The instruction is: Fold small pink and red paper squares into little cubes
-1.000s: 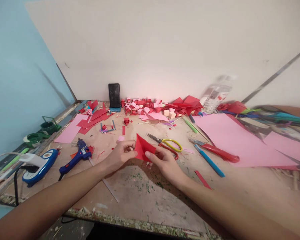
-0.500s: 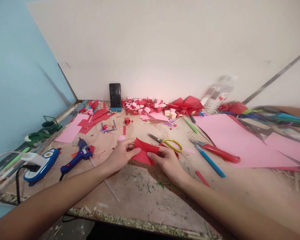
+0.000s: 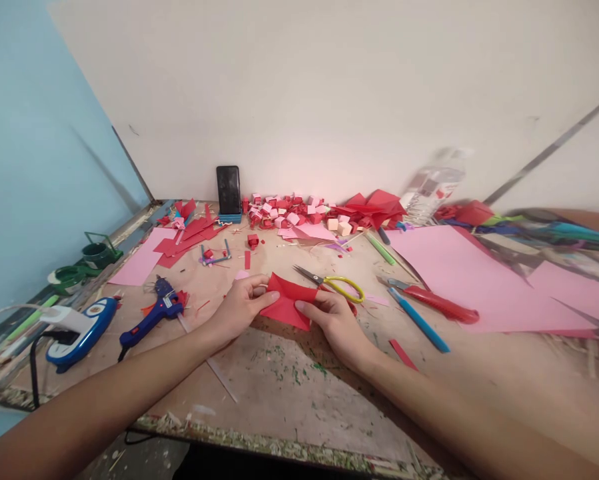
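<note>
A small sheet of red paper (image 3: 288, 305) is held between both hands above the table's middle. My left hand (image 3: 244, 307) pinches its left side, thumb on top. On the right side of the sheet, my right hand (image 3: 332, 320) pinches it, also with the thumb on top. The paper looks slightly bent. Just behind my right hand lie scissors with yellow handles (image 3: 348, 288), partly hidden by that hand. A small pink paper piece (image 3: 242, 275) lies behind my left hand.
A blue glue gun (image 3: 165, 303) and power strip (image 3: 86, 337) lie left. At the back are a phone (image 3: 228, 190), red and pink paper cubes (image 3: 279, 212) and a bottle (image 3: 434, 187). To the right lie a red cutter (image 3: 442, 303), blue pen (image 3: 419, 321) and pink sheets (image 3: 474, 280).
My left thumb has shifted slightly left on the red paper. Both hands keep their hold, and the whole view has moved very little.
</note>
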A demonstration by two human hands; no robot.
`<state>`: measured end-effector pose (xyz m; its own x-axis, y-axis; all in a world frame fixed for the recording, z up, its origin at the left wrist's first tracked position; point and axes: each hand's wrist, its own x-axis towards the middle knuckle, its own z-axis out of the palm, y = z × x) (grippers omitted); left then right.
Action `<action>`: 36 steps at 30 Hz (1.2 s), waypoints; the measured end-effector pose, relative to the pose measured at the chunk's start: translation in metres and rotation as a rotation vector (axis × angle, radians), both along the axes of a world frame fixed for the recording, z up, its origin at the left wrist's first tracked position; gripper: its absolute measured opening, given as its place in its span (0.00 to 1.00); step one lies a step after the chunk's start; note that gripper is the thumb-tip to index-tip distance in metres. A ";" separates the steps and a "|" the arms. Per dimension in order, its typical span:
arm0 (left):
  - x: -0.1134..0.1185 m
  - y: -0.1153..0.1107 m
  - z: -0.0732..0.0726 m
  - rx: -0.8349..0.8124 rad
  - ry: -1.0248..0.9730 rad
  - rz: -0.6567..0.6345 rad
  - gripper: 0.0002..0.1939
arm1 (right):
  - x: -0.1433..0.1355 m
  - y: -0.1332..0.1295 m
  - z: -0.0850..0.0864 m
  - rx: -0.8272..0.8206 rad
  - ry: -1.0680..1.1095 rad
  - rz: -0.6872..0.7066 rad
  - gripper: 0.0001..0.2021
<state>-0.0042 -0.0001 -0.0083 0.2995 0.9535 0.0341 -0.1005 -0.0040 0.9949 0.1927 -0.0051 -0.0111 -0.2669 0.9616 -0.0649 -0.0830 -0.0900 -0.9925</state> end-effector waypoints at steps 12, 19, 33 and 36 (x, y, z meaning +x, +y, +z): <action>0.000 0.002 0.003 0.020 0.022 0.160 0.15 | 0.001 0.000 0.002 -0.033 0.144 0.051 0.17; -0.001 0.005 0.002 -0.011 -0.162 0.276 0.18 | 0.003 0.002 0.008 -0.082 0.233 0.128 0.13; 0.002 -0.001 0.012 -0.052 -0.072 0.250 0.20 | 0.005 0.005 0.001 -0.020 0.149 0.157 0.14; 0.002 -0.001 0.013 -0.061 -0.083 0.259 0.20 | 0.007 0.004 0.000 -0.018 0.173 0.179 0.14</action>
<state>-0.0019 -0.0013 0.0042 0.0442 0.9990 -0.0117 -0.1850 0.0197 0.9825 0.1993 -0.0009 -0.0107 -0.4417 0.8969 -0.0202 -0.2324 -0.1361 -0.9630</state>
